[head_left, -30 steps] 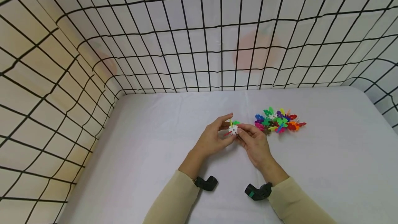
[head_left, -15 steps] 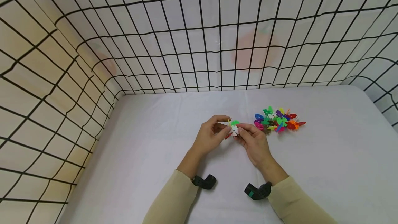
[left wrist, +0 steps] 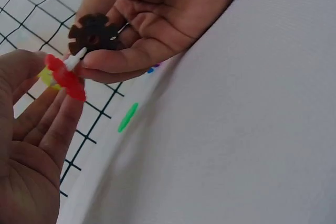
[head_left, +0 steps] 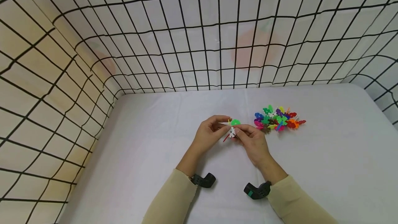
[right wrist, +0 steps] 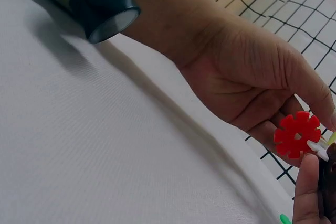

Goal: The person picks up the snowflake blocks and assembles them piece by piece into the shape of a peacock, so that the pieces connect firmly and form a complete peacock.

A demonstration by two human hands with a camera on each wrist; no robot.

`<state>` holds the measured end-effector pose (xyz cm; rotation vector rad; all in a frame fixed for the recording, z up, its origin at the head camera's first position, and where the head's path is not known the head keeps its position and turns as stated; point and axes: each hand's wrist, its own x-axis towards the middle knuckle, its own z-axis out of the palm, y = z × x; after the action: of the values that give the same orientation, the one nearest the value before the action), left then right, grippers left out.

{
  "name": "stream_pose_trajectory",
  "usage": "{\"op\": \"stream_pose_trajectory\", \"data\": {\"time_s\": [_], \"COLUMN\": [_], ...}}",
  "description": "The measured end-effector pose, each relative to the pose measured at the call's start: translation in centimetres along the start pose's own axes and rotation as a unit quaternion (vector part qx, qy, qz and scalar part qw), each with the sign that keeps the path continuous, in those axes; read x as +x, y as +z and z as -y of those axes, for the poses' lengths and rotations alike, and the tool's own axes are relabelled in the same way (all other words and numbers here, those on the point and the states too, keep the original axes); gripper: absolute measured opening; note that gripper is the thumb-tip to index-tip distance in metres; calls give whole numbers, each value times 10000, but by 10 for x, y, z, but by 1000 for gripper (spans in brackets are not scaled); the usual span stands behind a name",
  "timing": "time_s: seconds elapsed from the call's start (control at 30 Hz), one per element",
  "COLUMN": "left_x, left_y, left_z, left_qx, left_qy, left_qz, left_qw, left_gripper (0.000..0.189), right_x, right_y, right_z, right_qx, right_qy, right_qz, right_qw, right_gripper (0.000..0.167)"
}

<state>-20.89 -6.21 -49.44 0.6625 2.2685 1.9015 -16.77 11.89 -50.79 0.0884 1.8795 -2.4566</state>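
In the head view, both hands meet over the white table around a small cluster of notched plastic snowflake discs. My left hand (head_left: pixel 207 134) pinches the cluster, with a red disc (left wrist: pixel 65 77) and a yellow disc (left wrist: pixel 48 78) at its fingertips. A white disc (head_left: pixel 232 132) sits between the hands, seen nearly edge-on in both wrist views. My right hand (head_left: pixel 255 143) grips a dark brown disc (left wrist: pixel 93 36) beside the white one; whether these two interlock cannot be told. Most of the right hand is outside the right wrist view. A green disc (head_left: pixel 235 122) lies on the table just behind the hands.
A pile of multicoloured snowflake discs (head_left: pixel 280 119) lies to the right, beyond the right hand. Black wire mesh (head_left: pixel 205 49) stands along the back and sides of the table (head_left: pixel 149 130). Each wrist wears a black camera (head_left: pixel 204 180).
The left index finger, extended a second ago, has bent in toward the discs. The white disc has turned from face-on to more side-on. The green disc shows more clearly behind the hands.
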Motion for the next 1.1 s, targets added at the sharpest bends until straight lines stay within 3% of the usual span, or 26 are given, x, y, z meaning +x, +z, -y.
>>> {"op": "stream_pose_trajectory", "data": {"time_s": [0.13, 0.23, 0.37, 0.6, 0.87, 1.1], "left_x": [0, 0, 0, -1, -1, -1], "left_y": [0, 3, 7, 9, 9, 11], "left_z": [-1, -2, -3, -3, -2, -1], "left_qx": [546, 1301, 1831, 1794, 1530, 1495], "left_qy": [57, 288, 670, 838, 941, 1015], "left_qz": [410, 719, 707, 474, 415, 165], "left_qw": [9977, 9885, 9782, 9791, 9829, 9834], "left_gripper": [50, 65, 66, 75, 64, 63], "right_x": [0, 0, -1, -2, -1, 1], "right_y": [0, 0, 1, 2, 3, 3], "right_z": [1, 1, 1, 2, 3, 2], "right_qx": [-199, -275, -226, -278, -292, -35], "right_qy": [-10, 37, 111, 194, 181, 165], "right_qz": [-82, -160, -238, -302, -277, -394], "right_qw": [9998, 9995, 9994, 9990, 9990, 9991], "right_gripper": [29, 27, 17, 17, 27, 20]}}
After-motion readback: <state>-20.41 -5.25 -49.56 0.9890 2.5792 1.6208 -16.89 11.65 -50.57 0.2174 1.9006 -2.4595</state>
